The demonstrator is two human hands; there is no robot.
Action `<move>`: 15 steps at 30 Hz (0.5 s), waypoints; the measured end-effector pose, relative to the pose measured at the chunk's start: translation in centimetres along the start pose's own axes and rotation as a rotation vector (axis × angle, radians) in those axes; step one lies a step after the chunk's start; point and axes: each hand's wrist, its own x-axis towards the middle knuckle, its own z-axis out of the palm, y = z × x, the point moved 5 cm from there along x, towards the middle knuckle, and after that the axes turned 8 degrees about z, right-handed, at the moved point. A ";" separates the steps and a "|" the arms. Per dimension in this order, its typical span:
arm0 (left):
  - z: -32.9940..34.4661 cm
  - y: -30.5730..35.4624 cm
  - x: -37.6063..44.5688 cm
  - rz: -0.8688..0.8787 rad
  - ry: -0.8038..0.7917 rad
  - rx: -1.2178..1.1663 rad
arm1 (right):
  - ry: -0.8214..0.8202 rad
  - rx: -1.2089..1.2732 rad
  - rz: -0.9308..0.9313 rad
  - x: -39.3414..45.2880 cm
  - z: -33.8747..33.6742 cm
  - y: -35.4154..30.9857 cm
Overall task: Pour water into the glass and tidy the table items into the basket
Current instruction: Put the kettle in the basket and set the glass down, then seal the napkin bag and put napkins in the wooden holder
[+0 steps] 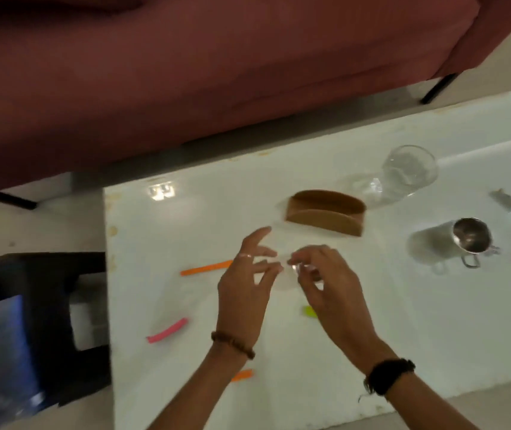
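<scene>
Two hands met over the middle of the white table (pixel 372 321) as I watched the feed. My left hand (pixel 245 290) had its fingers spread and relaxed, a ring on one, a bead bracelet at the wrist. My right hand (pixel 325 280) had its fingers curled toward a small clear item (pixel 299 268) between the two hands; the blur kept me from telling what it was, or whether it was truly pinched.

The glass (pixel 403 175) stood at the upper right of the frame, and a steel jug (pixel 471 238) sat below it, further right. A brown wooden holder (pixel 325 215) lay just above the hands. Coloured strips were scattered about: an orange strip (pixel 206 268) left of the hands, a pink strip (pixel 167 330) at lower left, a second orange piece (pixel 242 375) near my left forearm, and a green bit (pixel 310 311) under my right hand. A red sofa (pixel 186 72) filled the top.
</scene>
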 end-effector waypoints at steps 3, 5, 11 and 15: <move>-7.5 -3.5 -4.1 -0.080 0.124 0.022 | -0.200 -0.017 -0.018 -2.5 7.2 -4.9; -13.0 -5.8 -6.7 -0.109 0.187 0.085 | -0.326 -0.057 -0.074 -4.1 12.2 -8.5; -26.7 -10.4 -12.8 -0.081 0.312 0.392 | -0.616 -0.221 -0.317 -7.3 24.9 -17.2; -30.9 -13.8 -15.2 0.001 0.089 0.933 | -0.635 -0.524 -0.643 -8.4 30.7 -20.2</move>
